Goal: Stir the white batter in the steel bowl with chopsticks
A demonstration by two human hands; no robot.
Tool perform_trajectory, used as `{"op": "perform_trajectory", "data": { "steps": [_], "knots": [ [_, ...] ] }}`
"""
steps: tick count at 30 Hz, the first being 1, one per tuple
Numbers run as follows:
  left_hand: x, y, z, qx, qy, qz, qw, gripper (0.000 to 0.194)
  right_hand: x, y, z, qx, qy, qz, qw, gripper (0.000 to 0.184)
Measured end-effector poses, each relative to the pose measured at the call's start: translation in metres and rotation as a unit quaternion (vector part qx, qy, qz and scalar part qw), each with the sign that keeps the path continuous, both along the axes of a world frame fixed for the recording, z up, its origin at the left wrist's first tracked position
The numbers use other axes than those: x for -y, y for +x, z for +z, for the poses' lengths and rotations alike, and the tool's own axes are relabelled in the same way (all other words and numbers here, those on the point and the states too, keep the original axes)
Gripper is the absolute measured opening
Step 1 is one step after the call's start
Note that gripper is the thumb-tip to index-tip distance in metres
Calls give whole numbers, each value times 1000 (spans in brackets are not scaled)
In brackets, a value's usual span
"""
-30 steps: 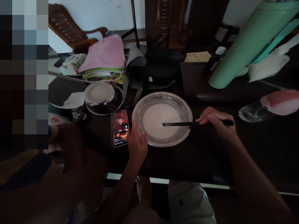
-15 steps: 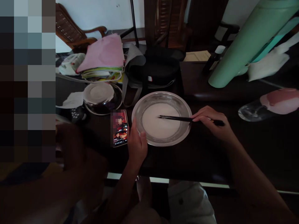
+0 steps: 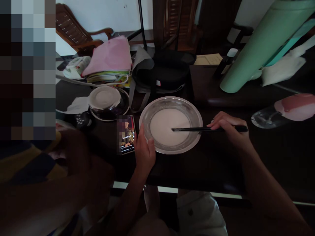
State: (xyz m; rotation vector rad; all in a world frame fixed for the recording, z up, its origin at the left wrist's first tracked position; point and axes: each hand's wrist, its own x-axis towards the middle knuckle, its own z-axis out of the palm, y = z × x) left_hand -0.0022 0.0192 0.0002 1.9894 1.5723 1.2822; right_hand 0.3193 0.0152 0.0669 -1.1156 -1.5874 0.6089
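A wide metal bowl point(image 3: 194, 116) stands on the dark table with a smooth white liquid point(image 3: 163, 129) in it. My left hand point(image 3: 145, 152) holds the bowl at its near left rim, the thumb apart from the fingers. Closed around a pair of black chopsticks point(image 3: 197, 129), my right hand point(image 3: 228, 129) is over the table just right of the bowl. The chopsticks lie nearly level across the bowl's right rim, their tips at the liquid near its middle. A lit phone point(image 3: 126, 136) lies beside my left hand.
An upturned metal bowl point(image 3: 105, 98) sits at the left, below a stack of papers under a pink folder point(image 3: 109, 55). Behind the bowl is a black bag point(image 3: 169, 70). A green cylinder point(image 3: 256, 49) and a pink-and-clear bottle point(image 3: 290, 108) are at right. Another person's arm point(image 3: 61, 193) is at left.
My right hand has drawn the chopsticks to the right and slightly nearer me; their tips moved the same way in the liquid. My left hand stays on the bowl. The phone picture differs.
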Motion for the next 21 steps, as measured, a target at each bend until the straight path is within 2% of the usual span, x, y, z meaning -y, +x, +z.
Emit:
{"op": "perform_trajectory", "data": {
  "steps": [3, 5, 8, 10, 13, 15, 18, 21],
  "knots": [
    [0, 0, 0, 1, -3, 5, 1000, 67, 0, -1, 0, 41, -15, 40, 998, 28],
    [0, 1, 0, 2, -4, 9, 1000, 67, -1, -2, 1, 56, -8, 22, 998, 25],
    [0, 1, 0, -2, 4, 5, 1000, 66, -1, 0, 0, 17, 5, -14, 1000, 31],
    [0, 0, 0, -4, 8, 5, 1000, 66, -1, 0, 0, -4, 2, 4, 1000, 34],
    [0, 1, 0, -3, 2, 11, 1000, 68, -1, -1, -1, 30, -3, 47, 998, 28],
    [0, 1, -1, -1, -1, 13, 1000, 68, -2, -1, -1, 49, 4, 36, 998, 24],
    [0, 1, -1, 0, 2, 9, 1000, 68, -2, 2, -3, 11, 18, -8, 1000, 30],
    [0, 1, -1, -3, 5, 7, 1000, 67, -2, 3, -4, -7, 14, 21, 1000, 34]
  ]
}}
